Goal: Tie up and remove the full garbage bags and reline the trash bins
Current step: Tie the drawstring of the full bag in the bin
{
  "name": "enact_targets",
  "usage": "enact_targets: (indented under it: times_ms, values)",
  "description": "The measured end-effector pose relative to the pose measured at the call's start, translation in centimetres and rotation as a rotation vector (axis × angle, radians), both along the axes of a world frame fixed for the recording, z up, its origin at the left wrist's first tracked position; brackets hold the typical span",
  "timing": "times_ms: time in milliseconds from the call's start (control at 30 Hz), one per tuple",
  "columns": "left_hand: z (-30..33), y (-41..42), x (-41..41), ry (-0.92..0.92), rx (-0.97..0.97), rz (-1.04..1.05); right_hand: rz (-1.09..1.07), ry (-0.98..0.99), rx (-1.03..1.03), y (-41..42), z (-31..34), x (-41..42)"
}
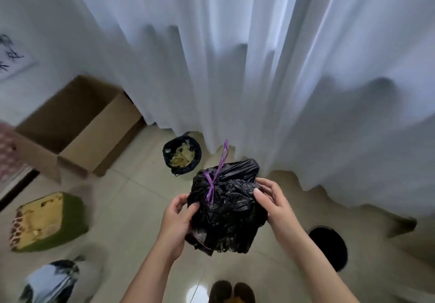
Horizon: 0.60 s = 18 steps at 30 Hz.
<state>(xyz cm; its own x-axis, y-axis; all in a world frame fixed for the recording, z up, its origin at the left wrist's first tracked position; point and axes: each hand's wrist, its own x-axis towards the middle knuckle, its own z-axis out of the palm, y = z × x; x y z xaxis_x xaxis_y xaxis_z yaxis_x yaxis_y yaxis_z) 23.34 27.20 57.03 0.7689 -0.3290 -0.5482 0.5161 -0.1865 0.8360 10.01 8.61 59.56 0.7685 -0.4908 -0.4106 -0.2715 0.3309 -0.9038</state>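
The person stands by the white curtain (pixel 235 67), holding a full black garbage bag (pixel 226 208) up in the air between both hands, over the tiled floor (pixel 131 208). The left hand (pixel 175 222) grips the bag's left side, fingers curled around the crumpled plastic, thumb on top near the knot. The right hand (pixel 273 203) clasps the opposite side, its fingers bent and pressed into the plastic. The bag's neck is tied with a purple drawstring (pixel 215 178), one loose end sticking up. On the floor beyond the bag, near the curtain hem, sits a small trash bin (pixel 182 155) lined in black with yellowish scraps inside. To the right of the person's forearm, another dark round bin (pixel 329 247) stands by the curtain. An open cardboard box (pixel 80 128) rests to the left, with a green and yellow cushioned stool (pixel 49 222) nearer, and a blurred black and white bag (pixel 51 279) at the lower left corner.
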Motion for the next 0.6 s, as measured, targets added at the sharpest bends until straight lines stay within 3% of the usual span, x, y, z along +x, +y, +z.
enact_targets:
  times_ms: [200,600]
  values:
    - [4.6,6.4,2.6,-0.047,-0.025,0.217,0.283,-0.004,-0.228,4.3,3.6,5.7]
    - [4.3,20.3,14.9,-0.004,-0.096,0.404,0.388,-0.01,-0.279,16.0,3.6,23.3]
